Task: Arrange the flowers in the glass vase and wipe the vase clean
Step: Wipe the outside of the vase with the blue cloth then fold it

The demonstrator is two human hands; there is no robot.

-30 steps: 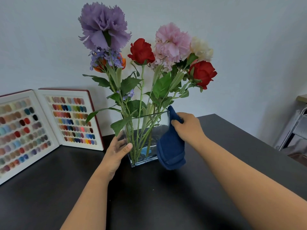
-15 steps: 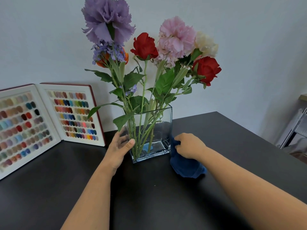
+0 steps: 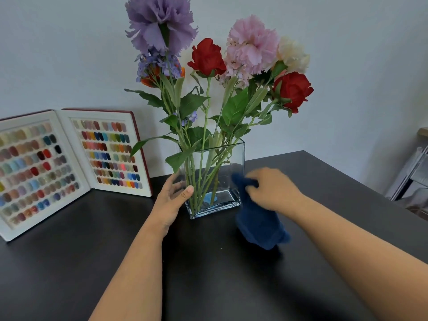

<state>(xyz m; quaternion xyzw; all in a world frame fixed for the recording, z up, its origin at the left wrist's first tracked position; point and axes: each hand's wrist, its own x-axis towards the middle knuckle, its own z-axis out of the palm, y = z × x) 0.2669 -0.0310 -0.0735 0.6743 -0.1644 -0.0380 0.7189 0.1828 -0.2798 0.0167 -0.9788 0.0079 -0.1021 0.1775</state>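
No legible writing or brand is showing anywhere. The table (image 3: 69, 274) is carrying a swatch book (image 3: 69, 163) standing open against the wall, and the vase (image 3: 222, 181) standing upright near the middle. The flowers (image 3: 208, 89) are sitting in the vase. The left hand (image 3: 171, 200) is resting on the vase's left side, fingers relaxed and thumb on the front corner. The right hand (image 3: 271, 191), blurred, is gripping the cloth (image 3: 257, 218), which is lying against the vase's right side.
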